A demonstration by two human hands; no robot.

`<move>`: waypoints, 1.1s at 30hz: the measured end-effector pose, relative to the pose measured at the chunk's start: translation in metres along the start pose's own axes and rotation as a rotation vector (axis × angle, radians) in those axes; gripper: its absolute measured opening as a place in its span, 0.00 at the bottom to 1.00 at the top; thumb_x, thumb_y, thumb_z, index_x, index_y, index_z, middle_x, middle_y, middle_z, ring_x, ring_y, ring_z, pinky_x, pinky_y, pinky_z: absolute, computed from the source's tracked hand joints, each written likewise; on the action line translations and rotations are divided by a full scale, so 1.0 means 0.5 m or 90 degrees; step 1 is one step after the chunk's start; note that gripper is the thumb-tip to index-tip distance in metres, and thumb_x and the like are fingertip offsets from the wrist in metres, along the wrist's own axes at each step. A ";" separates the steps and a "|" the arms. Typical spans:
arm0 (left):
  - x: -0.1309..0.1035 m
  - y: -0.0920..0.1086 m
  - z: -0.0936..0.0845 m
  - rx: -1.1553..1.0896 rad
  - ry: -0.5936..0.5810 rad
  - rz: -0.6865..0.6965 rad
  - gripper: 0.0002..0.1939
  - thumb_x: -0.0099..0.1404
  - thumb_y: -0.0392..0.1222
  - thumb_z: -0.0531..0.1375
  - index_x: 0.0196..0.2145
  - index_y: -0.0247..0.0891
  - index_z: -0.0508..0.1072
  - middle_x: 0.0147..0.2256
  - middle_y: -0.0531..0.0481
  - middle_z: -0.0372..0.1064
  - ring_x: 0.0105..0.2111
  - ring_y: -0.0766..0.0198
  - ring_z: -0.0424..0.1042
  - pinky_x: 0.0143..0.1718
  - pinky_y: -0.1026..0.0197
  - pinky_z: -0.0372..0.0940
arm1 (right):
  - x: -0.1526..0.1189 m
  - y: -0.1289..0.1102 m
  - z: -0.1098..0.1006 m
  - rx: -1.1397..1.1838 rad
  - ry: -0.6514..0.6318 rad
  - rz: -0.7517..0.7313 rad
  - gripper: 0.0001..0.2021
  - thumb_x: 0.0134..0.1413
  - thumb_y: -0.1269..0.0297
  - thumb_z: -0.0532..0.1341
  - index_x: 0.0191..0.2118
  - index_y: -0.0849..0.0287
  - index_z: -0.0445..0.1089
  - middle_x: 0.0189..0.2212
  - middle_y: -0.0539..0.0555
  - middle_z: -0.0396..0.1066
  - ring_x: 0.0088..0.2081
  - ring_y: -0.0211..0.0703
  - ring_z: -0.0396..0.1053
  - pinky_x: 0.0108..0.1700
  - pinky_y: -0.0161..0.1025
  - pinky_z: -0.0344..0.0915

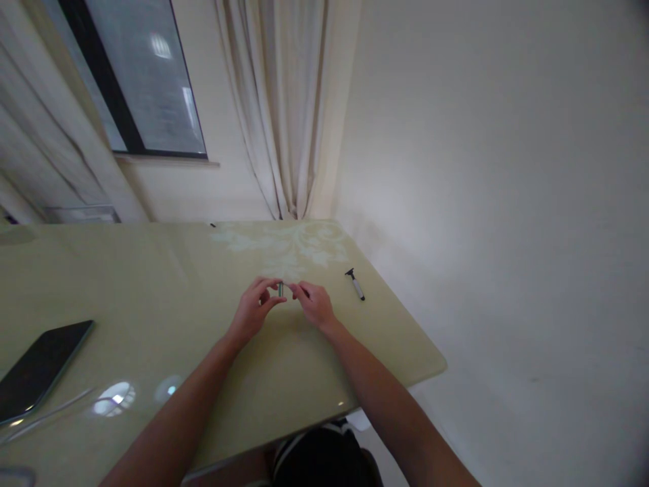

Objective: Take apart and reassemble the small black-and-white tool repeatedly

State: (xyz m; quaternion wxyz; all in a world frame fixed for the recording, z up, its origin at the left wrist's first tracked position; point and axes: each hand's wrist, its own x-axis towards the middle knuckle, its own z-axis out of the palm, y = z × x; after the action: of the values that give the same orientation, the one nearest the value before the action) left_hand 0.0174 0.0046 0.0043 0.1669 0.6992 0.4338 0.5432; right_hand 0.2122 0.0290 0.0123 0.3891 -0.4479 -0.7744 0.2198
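Above the middle of the pale green table [203, 297], my left hand [255, 304] holds a small green and dark piece [280, 289] upright between thumb and fingers. My right hand [313, 302] is closed just to the right of it, pinching a thin, light-coloured item [288, 285] whose tip reaches the top of the small piece. What exactly this thin item is cannot be made out. A razor [357, 285] with a grey handle and black head lies on the table to the right of my right hand, touched by neither hand.
A dark tablet [40, 365] lies at the left, with a pale cable [51, 414] near it. A tiny black object [213, 225] sits at the table's far edge. Curtains [284, 101] and a window stand behind; a white wall [481, 189] borders the right side.
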 end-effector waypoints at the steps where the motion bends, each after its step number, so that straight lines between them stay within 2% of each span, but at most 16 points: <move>1: 0.000 0.001 0.000 0.001 -0.001 0.000 0.15 0.65 0.47 0.66 0.48 0.41 0.77 0.37 0.51 0.70 0.25 0.70 0.64 0.28 0.66 0.65 | 0.000 0.000 -0.001 -0.004 0.013 0.011 0.31 0.70 0.39 0.49 0.30 0.57 0.75 0.22 0.50 0.70 0.27 0.37 0.66 0.32 0.34 0.52; 6: 0.001 0.005 -0.001 0.001 0.002 -0.004 0.15 0.66 0.48 0.66 0.49 0.41 0.77 0.38 0.51 0.70 0.25 0.70 0.64 0.28 0.66 0.64 | -0.002 -0.003 -0.005 0.031 -0.046 -0.030 0.32 0.69 0.38 0.49 0.28 0.58 0.74 0.21 0.49 0.69 0.25 0.36 0.63 0.31 0.33 0.52; 10: 0.002 0.003 -0.003 -0.001 -0.001 -0.009 0.16 0.66 0.48 0.66 0.48 0.41 0.77 0.37 0.52 0.70 0.24 0.70 0.64 0.28 0.66 0.64 | -0.002 -0.004 -0.006 0.008 0.000 0.000 0.33 0.69 0.38 0.49 0.27 0.58 0.74 0.21 0.49 0.69 0.25 0.36 0.63 0.31 0.34 0.52; 14: 0.001 0.001 -0.004 0.001 0.011 -0.001 0.16 0.66 0.47 0.66 0.49 0.41 0.77 0.37 0.51 0.70 0.25 0.71 0.63 0.28 0.66 0.64 | -0.002 -0.001 -0.004 0.010 -0.052 -0.024 0.32 0.69 0.38 0.49 0.27 0.58 0.75 0.20 0.48 0.69 0.24 0.35 0.63 0.30 0.33 0.51; 17: 0.001 0.000 -0.004 0.001 0.004 -0.005 0.15 0.66 0.47 0.66 0.49 0.41 0.77 0.37 0.51 0.70 0.25 0.71 0.64 0.28 0.66 0.64 | -0.002 0.002 -0.004 -0.035 -0.017 0.001 0.33 0.69 0.37 0.49 0.26 0.58 0.75 0.20 0.49 0.69 0.25 0.36 0.63 0.30 0.34 0.51; 21: 0.001 0.000 -0.004 -0.001 0.005 -0.008 0.15 0.66 0.47 0.65 0.49 0.41 0.77 0.38 0.51 0.70 0.25 0.70 0.64 0.28 0.66 0.64 | -0.002 0.004 -0.008 -0.045 -0.059 -0.025 0.33 0.68 0.36 0.50 0.26 0.57 0.75 0.19 0.49 0.68 0.24 0.36 0.63 0.30 0.34 0.51; 24: 0.001 -0.001 -0.003 0.003 0.003 -0.001 0.15 0.66 0.47 0.65 0.49 0.41 0.77 0.37 0.51 0.69 0.25 0.70 0.64 0.28 0.66 0.64 | -0.001 0.006 -0.010 -0.052 -0.020 0.000 0.34 0.67 0.35 0.50 0.25 0.58 0.76 0.19 0.49 0.68 0.24 0.36 0.63 0.30 0.34 0.50; 28: 0.002 -0.002 -0.004 0.016 0.010 0.013 0.15 0.67 0.47 0.65 0.49 0.41 0.77 0.38 0.52 0.69 0.24 0.71 0.63 0.28 0.66 0.64 | 0.000 0.006 -0.010 -0.011 -0.062 -0.033 0.35 0.66 0.34 0.50 0.26 0.58 0.77 0.18 0.48 0.66 0.22 0.35 0.61 0.29 0.34 0.50; 31: 0.003 0.001 -0.005 0.024 0.006 0.018 0.15 0.67 0.47 0.65 0.49 0.41 0.77 0.37 0.52 0.69 0.24 0.70 0.64 0.28 0.66 0.64 | 0.000 0.003 -0.010 -0.012 -0.027 -0.005 0.35 0.66 0.34 0.50 0.26 0.58 0.77 0.18 0.48 0.66 0.23 0.35 0.61 0.29 0.34 0.50; 33: 0.003 0.004 -0.006 0.025 0.008 0.017 0.15 0.67 0.47 0.64 0.49 0.41 0.77 0.37 0.52 0.69 0.24 0.71 0.64 0.28 0.66 0.64 | 0.000 0.000 -0.012 -0.005 -0.037 -0.007 0.35 0.66 0.34 0.50 0.26 0.58 0.78 0.18 0.48 0.66 0.23 0.35 0.62 0.29 0.34 0.50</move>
State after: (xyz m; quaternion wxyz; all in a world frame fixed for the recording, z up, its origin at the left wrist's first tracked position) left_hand 0.0156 0.0038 0.0077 0.1434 0.7048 0.4358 0.5410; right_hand 0.2169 0.0292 0.0157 0.3659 -0.4386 -0.7887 0.2272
